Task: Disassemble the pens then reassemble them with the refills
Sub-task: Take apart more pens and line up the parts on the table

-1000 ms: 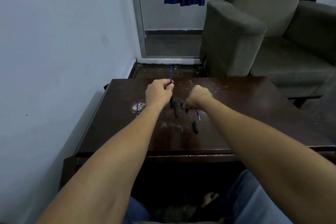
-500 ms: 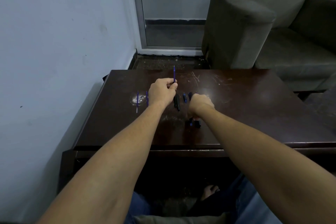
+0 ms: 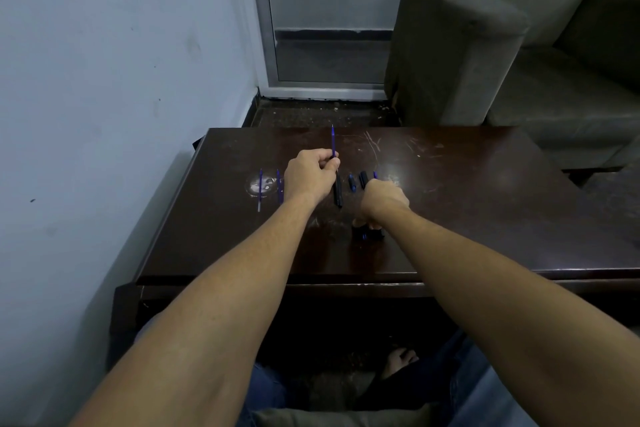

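Observation:
My left hand (image 3: 310,174) pinches a thin blue refill (image 3: 333,141) that points up and away from me. A black pen barrel (image 3: 338,191) lies on the dark wooden table (image 3: 450,218) just right of that hand. My right hand (image 3: 382,199) is closed with its fingers down on small black pen parts (image 3: 367,234) on the table. Beyond it lie a short blue-tipped piece (image 3: 352,181) and a black piece (image 3: 363,178). Two loose blue refills (image 3: 268,188) lie to the left.
A white wall runs along the table's left side. A grey armchair (image 3: 485,55) stands beyond the far right corner. A door frame and blue curtain are at the back. My legs are under the table's near edge.
My right hand has drawn back toward me, from the parts in the middle to the black pieces nearer the front. My left hand still holds the refill upright; the view has tilted down.

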